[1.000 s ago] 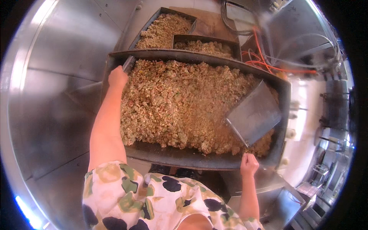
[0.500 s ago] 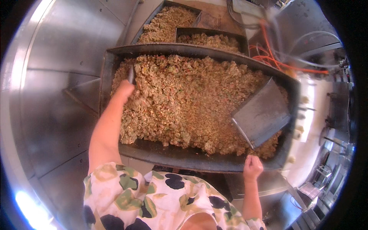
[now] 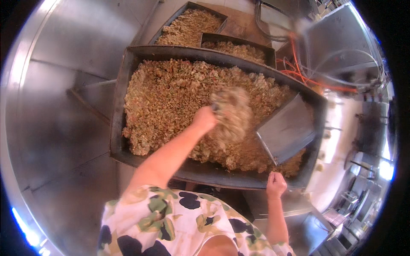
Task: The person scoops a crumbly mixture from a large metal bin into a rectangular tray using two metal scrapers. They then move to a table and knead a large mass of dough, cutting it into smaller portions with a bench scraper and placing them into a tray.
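Note:
A big dark metal trough [image 3: 205,176] lies across the middle, filled with a loose oat-and-seed mix [image 3: 162,98] with small red and green bits. Over its centre, my left hand [image 3: 206,119] is closed on a metal scoop, nearly all hidden by a blurred heap of the mix that it lifts. Beside the near right corner, my right hand [image 3: 276,184] is closed on the trough's near rim; its fingertips show only in part. A grey metal pan-shaped piece [image 3: 287,130] rests tilted on the mix at the right end, one corner close above my right hand.
Two smaller dark trays of the mix stand beyond the trough: a left one [image 3: 194,25] and a right one [image 3: 239,49]. Steel panels [image 3: 64,106] line the left side. An orange hose [image 3: 318,85] and clear tubing [image 3: 350,53] run at the far right.
My left hand has swung from the trough's left end to its middle, carrying up a heap of the mix. My right hand stays at the near rim. The view has shifted slightly.

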Tool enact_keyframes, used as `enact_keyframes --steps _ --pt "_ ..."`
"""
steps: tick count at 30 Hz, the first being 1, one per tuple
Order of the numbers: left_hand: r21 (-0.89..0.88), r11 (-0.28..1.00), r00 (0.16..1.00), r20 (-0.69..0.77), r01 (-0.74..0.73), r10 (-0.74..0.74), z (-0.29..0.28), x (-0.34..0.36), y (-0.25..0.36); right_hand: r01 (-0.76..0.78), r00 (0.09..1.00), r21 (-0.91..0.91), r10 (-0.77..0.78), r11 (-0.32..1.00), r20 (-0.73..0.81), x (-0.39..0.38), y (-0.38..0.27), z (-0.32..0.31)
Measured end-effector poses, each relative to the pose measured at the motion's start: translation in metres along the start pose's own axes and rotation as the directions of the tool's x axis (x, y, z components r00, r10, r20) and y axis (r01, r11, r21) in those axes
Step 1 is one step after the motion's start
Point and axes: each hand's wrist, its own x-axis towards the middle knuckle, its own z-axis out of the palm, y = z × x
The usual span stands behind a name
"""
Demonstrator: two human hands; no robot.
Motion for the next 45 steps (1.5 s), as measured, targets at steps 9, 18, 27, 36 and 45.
enact_keyframes --steps 9,18,27,36,45 --pt "0.383 0.924 0.979 -0.199 0.027 0.054 -0.083 -0.063 0.058 0.041 0.999 0.051 -0.039 0.998 -0.03 -0.009 0.01 0.002" --pt "0.606 0.599 0.684 -0.718 0.524 0.129 -0.201 -0.103 -0.112 -0.027 0.999 0.045 0.026 0.999 0.025 0.0 0.008 -0.008" --pt "-0.113 0.961 0.682 -0.684 0.252 -0.259 -0.206 -0.091 -0.126 -0.015 0.997 0.022 0.013 1.0 0.082 -0.001 0.003 -0.006" --pt "-0.104 0.904 0.826 -0.374 0.415 -0.422 -0.131 -0.049 -0.091 0.001 0.995 0.016 -0.002 1.0 0.1 -0.003 0.002 -0.001" --pt "0.512 0.839 0.98 0.035 -0.186 0.196 -0.005 -0.033 0.037 0.025 0.999 0.015 -0.025 1.0 0.036 -0.005 0.008 0.005"
